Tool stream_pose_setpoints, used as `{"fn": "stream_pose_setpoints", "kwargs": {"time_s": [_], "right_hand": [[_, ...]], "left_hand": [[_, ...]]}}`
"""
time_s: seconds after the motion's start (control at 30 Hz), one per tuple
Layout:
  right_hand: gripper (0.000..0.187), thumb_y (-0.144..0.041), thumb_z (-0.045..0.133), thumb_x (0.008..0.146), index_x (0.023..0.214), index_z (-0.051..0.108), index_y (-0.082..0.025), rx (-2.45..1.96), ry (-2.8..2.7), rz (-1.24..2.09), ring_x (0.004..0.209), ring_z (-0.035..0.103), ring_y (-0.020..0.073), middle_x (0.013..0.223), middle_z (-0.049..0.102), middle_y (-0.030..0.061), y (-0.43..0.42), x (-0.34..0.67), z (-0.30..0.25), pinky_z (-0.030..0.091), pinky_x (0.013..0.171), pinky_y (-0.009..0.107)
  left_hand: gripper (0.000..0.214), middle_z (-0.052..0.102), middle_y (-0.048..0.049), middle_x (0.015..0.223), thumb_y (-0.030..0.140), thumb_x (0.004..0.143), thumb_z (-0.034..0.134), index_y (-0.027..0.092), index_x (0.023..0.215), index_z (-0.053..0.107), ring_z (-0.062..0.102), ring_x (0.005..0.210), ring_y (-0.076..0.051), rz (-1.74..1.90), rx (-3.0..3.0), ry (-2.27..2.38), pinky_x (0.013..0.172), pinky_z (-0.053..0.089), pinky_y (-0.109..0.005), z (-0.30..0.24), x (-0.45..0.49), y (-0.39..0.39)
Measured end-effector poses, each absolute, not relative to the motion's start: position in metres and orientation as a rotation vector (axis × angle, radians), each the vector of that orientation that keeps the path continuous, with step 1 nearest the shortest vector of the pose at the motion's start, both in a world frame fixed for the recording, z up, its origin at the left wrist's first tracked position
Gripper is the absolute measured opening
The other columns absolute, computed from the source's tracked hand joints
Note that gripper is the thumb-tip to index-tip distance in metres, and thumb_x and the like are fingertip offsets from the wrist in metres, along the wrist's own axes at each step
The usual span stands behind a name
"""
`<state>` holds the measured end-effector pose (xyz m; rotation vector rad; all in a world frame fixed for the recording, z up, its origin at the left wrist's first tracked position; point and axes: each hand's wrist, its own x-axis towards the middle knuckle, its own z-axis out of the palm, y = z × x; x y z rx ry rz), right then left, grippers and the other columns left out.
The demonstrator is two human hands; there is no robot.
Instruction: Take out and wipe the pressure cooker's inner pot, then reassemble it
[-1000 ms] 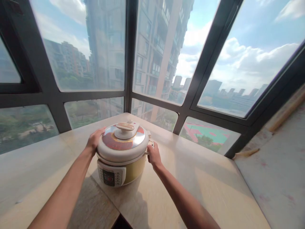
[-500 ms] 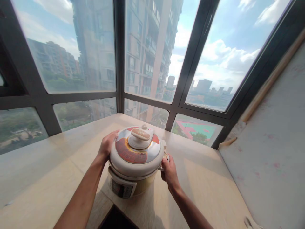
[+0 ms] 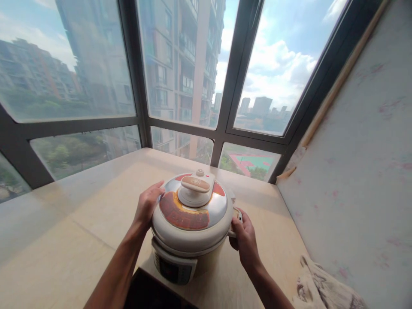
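An electric pressure cooker [image 3: 189,240] with a cream rim and a control panel on its front sits between my two hands. Its lid [image 3: 185,212] is on, shiny with red-brown food pictures and a pale top handle. My left hand [image 3: 149,205] is closed round the cooker's left side, and its grip there is partly hidden behind the rim. On the right, my right hand [image 3: 246,234] wraps round the side handle. The base is close to the front edge of a pale ledge [image 3: 96,214]. I cannot tell whether it touches the surface.
Dark-framed windows [image 3: 222,128] rise behind the ledge and meet in a corner. A flowered wall [image 3: 347,171] stands at the right, with a crumpled patterned cloth [image 3: 322,283] at its foot. A dark gap [image 3: 151,292] shows below the ledge's front edge.
The cooker looks larger and closer, with both hands still holding it. My view has turned right, bringing more wall and the cloth into sight.
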<state>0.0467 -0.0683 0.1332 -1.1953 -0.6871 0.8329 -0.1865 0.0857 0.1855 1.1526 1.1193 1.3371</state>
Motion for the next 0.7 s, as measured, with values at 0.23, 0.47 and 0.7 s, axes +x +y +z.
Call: {"fn": "stream_pose_setpoints", "kwargs": {"time_s": [0.23,0.47,0.7], "right_hand": [[0.080,-0.069,0.076,0.066,0.120,0.050,-0.017,-1.243,-0.599,0.795,0.040,0.025,0.0047,0.053,0.040,-0.0124,-0.105,0.082,0.133,0.019,0.036,0.017],[0.068,-0.061,0.074,0.067,0.114,0.054,-0.017,-1.256,-0.574,0.725,0.041,0.030,0.0053,0.054,0.044,-0.0100,-0.113,0.098,0.131,0.021,0.037,0.017],[0.072,-0.065,0.070,0.069,0.118,0.052,-0.016,-1.346,-0.676,0.775,0.041,0.036,0.0074,0.055,0.048,-0.0088,-0.118,0.107,0.137,0.028,0.036,0.018]], "left_hand": [[0.070,0.072,-0.0150,0.125,0.044,0.056,0.070,0.008,0.115,0.072,0.063,0.121,-0.036,1.274,1.160,1.097,0.095,0.052,-0.037,0.186,-0.144,0.060],[0.071,0.070,-0.0148,0.130,0.045,0.058,0.065,0.007,0.119,0.070,0.063,0.119,-0.035,1.256,1.192,1.114,0.092,0.054,-0.036,0.184,-0.124,0.048],[0.064,0.071,-0.0140,0.129,0.045,0.064,0.062,0.010,0.116,0.072,0.062,0.123,-0.034,1.259,1.278,1.077,0.106,0.048,-0.039,0.171,-0.131,0.058]]}}
